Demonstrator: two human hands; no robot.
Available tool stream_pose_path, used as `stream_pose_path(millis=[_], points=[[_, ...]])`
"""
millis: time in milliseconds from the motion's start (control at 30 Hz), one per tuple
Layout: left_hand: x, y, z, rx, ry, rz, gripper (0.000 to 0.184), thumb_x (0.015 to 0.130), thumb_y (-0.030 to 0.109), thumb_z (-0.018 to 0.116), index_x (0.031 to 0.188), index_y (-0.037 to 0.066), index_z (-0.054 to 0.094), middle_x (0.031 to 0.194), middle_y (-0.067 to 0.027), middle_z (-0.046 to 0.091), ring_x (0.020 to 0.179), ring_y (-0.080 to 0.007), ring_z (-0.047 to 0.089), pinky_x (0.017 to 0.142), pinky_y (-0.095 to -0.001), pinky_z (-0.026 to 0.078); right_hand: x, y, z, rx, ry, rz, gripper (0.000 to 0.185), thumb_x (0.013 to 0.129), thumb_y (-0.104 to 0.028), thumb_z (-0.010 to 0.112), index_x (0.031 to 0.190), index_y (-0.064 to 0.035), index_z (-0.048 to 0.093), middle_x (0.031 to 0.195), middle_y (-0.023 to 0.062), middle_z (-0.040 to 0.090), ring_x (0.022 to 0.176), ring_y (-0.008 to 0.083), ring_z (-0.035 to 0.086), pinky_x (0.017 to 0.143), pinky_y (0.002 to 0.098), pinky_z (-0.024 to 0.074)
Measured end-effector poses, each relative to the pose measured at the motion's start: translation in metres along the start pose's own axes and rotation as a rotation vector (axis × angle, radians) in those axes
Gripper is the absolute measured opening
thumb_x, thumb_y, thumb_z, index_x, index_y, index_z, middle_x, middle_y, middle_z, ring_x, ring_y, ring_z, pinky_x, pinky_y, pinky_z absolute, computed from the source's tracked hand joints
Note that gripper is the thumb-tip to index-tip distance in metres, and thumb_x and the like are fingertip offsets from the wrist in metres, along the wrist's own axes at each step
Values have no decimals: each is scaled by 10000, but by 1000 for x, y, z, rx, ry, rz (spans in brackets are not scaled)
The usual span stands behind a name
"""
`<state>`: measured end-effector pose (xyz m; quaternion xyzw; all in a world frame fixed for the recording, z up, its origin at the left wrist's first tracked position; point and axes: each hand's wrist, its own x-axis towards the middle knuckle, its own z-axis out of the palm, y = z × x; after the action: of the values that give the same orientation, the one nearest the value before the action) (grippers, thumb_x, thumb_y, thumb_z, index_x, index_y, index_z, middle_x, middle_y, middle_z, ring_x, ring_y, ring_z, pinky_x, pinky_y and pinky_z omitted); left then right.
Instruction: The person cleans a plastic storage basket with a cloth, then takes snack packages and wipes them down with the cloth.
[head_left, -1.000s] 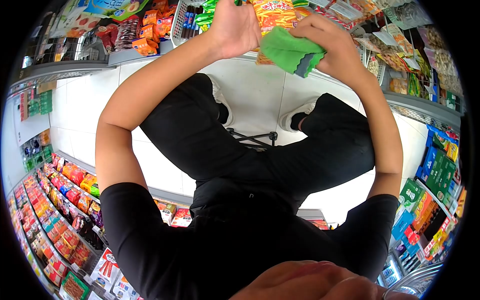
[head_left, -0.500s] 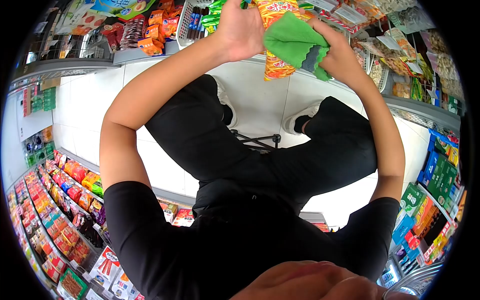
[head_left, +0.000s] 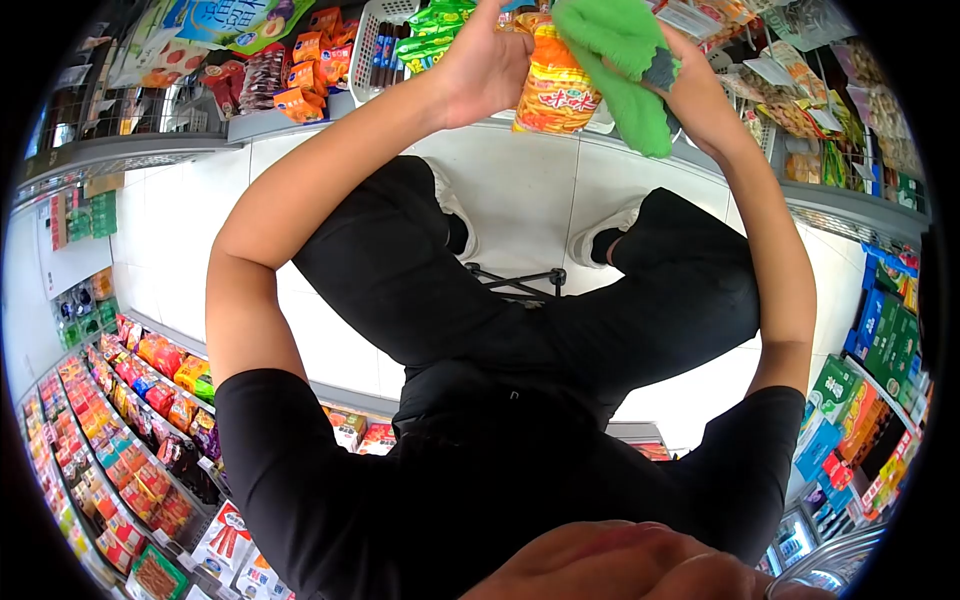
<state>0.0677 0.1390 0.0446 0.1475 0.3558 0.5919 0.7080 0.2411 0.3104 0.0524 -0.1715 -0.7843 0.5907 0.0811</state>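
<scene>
My left hand (head_left: pixel 485 68) is at the upper middle, its fingers round the left edge of an orange snack bag (head_left: pixel 556 85) with yellow and red print. The bag hangs upright in front of the shelf edge. To its right, my right hand (head_left: pixel 692 88) grips a green cloth (head_left: pixel 625 60) with a grey patch. The cloth lies over the bag's upper right side, and one end dangles beside the bag. Part of my right hand's fingers is hidden behind the cloth.
A white basket (head_left: pixel 366 55) holds dark sticks and green packets (head_left: pixel 428 45). Orange packets (head_left: pixel 303 90) lie left of it. More bags (head_left: pixel 800 100) hang at the upper right. Below are my legs, a black folding stool frame (head_left: pixel 515 278), and snack shelves (head_left: pixel 140 430) at lower left.
The orange bag came down from the shelf area and then turned and rose a little. The green cloth has moved up and right, and one end now hangs loose.
</scene>
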Motion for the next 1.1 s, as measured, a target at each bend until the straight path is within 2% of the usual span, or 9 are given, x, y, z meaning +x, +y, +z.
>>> stream_pose_path(millis=[200,300,500,567,667,767,867,967,1100], points=[[4,-8,-6,202,-62,19,840,1005,659,177,1484,7,405,1451,-122,532,1343,-242,502,1146,-390,360,1,2,-3,71,15,32,518,912,-153,736,1387,-82,542,1230,36,660,1088,120,628,931,292,517],[-5,-16,14,343,142,195,698,1046,555,243,1449,24,449,1411,-115,565,1308,-228,535,1114,-383,395,2,6,-5,72,1,11,514,912,-125,726,1388,-76,540,1233,35,658,1086,120,627,927,295,517],[4,-14,-10,346,160,197,489,1060,375,329,1360,38,518,1334,-97,616,1200,-216,608,1047,-387,449,4,11,-5,-57,72,-89,500,901,-43,676,1382,-53,540,1246,43,651,1100,137,619,944,296,500],[8,-18,-21,418,224,188,451,1042,367,367,1292,43,556,1265,-73,619,1150,-188,596,1019,-386,439,3,6,-4,-100,101,-116,471,876,-20,668,1337,-35,570,1227,68,661,1093,185,637,937,306,497],[6,-19,-18,403,233,206,410,1035,331,397,1272,37,558,1219,-63,622,1127,-176,596,991,-388,451,-3,-35,5,-198,59,-216,369,810,-68,734,1169,-23,659,1033,106,690,954,190,661,854,321,509],[6,-17,-15,280,180,178,443,1049,340,356,1322,41,536,1282,-88,625,1150,-204,614,1017,-391,456,2,-17,-8,-341,20,-399,390,830,-76,726,1208,-28,642,1095,82,699,1001,142,645,888,306,507],[9,-18,-25,216,112,147,457,1053,355,346,1341,52,530,1299,-96,632,1148,-217,624,1029,-391,455,-4,-33,-6,-387,73,-286,369,838,-73,714,1199,-35,653,1097,81,702,993,143,650,895,310,505],[7,-17,-22,195,105,142,451,1057,355,349,1345,57,526,1275,-90,638,1148,-216,621,1025,-396,457,-5,-31,0,-401,129,-294,359,800,-42,715,1156,-33,665,1054,90,691,976,194,658,868,331,506],[6,-19,-22,182,124,169,443,1067,356,332,1343,66,524,1245,-77,644,1140,-207,618,1005,-399,468,2,3,-7,-685,86,-587,429,780,18,686,1202,-24,626,1163,110,653,1037,301,638,903,332,496]])
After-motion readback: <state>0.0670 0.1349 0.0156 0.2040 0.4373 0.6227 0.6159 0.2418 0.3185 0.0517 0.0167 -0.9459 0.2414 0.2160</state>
